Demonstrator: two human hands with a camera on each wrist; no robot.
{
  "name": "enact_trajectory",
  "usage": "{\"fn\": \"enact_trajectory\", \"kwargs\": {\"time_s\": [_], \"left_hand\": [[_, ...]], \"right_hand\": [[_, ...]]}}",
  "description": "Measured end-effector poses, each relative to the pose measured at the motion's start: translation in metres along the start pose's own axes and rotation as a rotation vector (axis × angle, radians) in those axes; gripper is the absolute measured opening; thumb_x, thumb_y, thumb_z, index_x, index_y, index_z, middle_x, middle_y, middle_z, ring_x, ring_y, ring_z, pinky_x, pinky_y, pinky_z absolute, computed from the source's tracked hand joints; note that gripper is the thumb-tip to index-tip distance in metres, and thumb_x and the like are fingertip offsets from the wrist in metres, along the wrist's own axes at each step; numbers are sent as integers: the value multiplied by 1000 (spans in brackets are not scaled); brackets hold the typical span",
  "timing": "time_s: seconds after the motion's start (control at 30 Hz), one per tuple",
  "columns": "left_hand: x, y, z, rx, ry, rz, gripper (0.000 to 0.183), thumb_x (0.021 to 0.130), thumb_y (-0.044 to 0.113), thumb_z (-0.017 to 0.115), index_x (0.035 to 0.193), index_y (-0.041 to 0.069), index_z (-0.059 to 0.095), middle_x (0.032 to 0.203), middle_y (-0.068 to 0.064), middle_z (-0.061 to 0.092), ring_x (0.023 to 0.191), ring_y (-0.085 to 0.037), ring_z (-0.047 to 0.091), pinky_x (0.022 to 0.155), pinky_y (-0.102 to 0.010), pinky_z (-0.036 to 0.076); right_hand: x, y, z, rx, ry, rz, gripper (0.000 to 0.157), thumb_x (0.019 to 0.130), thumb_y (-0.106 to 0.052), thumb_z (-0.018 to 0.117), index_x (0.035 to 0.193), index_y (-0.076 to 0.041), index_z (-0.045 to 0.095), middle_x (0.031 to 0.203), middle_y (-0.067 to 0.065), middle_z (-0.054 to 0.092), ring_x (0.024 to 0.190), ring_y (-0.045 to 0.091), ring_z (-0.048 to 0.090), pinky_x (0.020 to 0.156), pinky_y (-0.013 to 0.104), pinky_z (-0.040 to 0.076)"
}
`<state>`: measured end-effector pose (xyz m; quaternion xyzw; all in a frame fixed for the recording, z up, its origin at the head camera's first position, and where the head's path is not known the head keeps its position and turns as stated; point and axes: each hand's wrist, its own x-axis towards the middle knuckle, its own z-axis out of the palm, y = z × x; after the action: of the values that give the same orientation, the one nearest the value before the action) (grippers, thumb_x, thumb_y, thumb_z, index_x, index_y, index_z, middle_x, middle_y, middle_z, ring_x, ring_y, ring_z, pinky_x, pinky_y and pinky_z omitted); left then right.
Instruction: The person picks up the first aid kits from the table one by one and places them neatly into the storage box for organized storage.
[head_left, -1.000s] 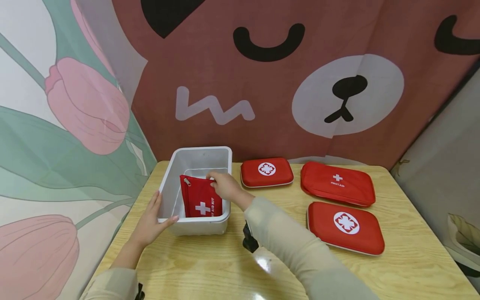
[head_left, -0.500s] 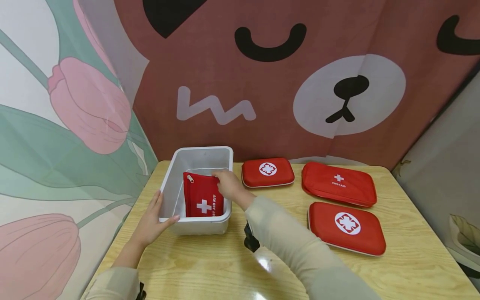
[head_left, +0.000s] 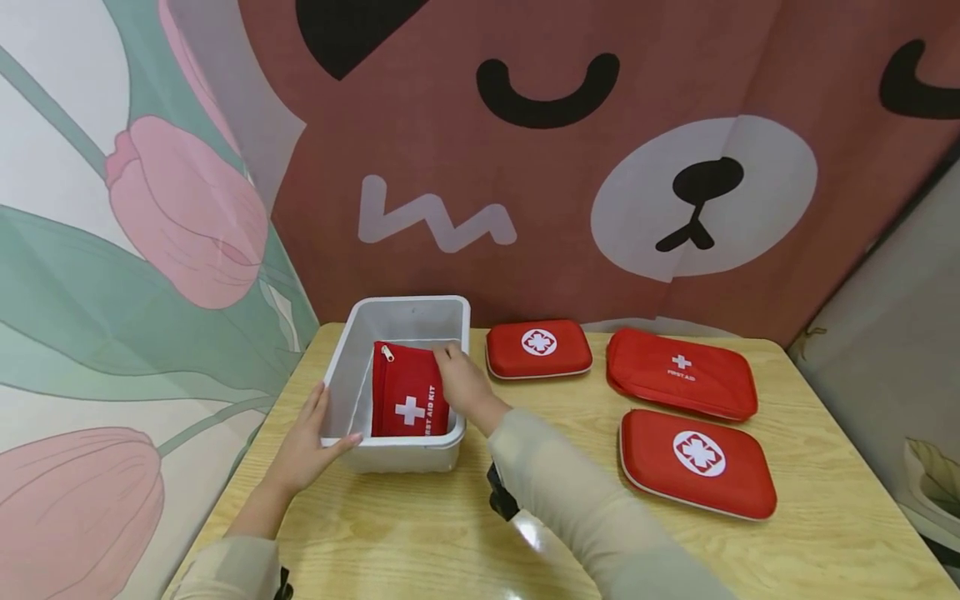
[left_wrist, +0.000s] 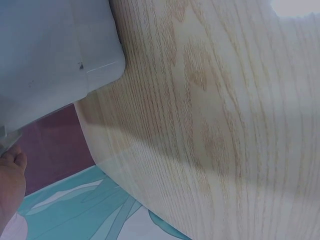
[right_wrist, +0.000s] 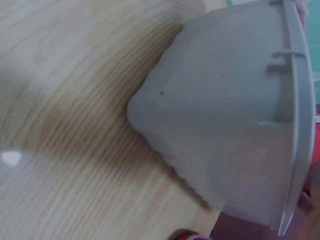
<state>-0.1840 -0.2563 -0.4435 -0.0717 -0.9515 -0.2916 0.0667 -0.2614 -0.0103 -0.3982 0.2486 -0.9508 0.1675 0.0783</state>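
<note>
Left hand (head_left: pixel 300 450) spread wide, thumb and fingers on grey bin (head_left: pixel 408 458) around its 7 o'clock corner; right hand (head_left: pixel 467 385) pinches red pouch (head_left: pixel 397 383) at its 1 o'clock corner, fingertips partly hidden; pouch sits inside the bin, white cross (head_left: pixel 410 411) showing, zipper pull (head_left: pixel 387 353) at 11; small red case (head_left: pixel 510 346) at bin's 2 o'clock, red bag (head_left: pixel 705 375) at 3, bigger red case (head_left: pixel 652 454) at 4, all on wood table (head_left: pixel 420 533).

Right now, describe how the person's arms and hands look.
The left sleeve and right sleeve are plain and pale beige. The left hand and right hand are bare, without gloves. A small black piece shows by the right sleeve, another by the left; what they are is unclear.
</note>
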Motion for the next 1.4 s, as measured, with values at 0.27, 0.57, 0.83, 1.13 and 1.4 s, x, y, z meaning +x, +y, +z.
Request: {"fn": "enact_trajectory", "kwargs": {"time_s": [0.27, 0.57, 0.83, 1.13, 1.4], "left_hand": [[0, 3, 0, 0, 2, 8, 93, 74, 46, 60, 138, 1, 9, 141, -18, 8, 121, -42, 19, 85, -59, 29], [0, 3, 1, 4, -8, 0, 93, 75, 45, 61, 138, 1, 9, 141, -18, 6, 122, -41, 18, 87, -59, 26], [0, 2, 1, 12, -6, 17, 93, 75, 46, 60, 137, 0, 10, 141, -18, 7, 122, -40, 19, 88, -58, 27], [-1, 2, 0, 36, 3, 36, 92, 75, 46, 59, 137, -2, 11, 141, -18, 8, 121, -41, 20, 89, -58, 25], [-3, 7, -3, 104, -1, 40, 91, 76, 49, 57, 135, -5, 15, 141, -19, 11, 120, -43, 24, 88, -56, 28]], "right_hand": [[3, -3, 7, -72, 15, -5, 39, 86, -4, 49, 124, 0, 41, 111, 12, 45, 100, 21, 47, 78, 28, 45], [9, -2, 12, -225, 34, 16, 36, 85, -10, 51, 121, -4, 44, 112, 8, 48, 105, 21, 43, 88, 31, 37], [9, 9, 6, -157, -53, 96, 47, 82, -24, 57, 123, -6, 43, 117, 8, 48, 105, 22, 41, 93, 34, 31], [5, 15, 0, 29, -40, 98, 49, 83, -26, 56, 124, -2, 43, 121, 10, 47, 109, 24, 41, 94, 34, 30], [-4, 22, -5, 178, -7, 142, 51, 83, -28, 55, 125, -2, 43, 118, 10, 49, 108, 24, 42, 92, 34, 32]]}}
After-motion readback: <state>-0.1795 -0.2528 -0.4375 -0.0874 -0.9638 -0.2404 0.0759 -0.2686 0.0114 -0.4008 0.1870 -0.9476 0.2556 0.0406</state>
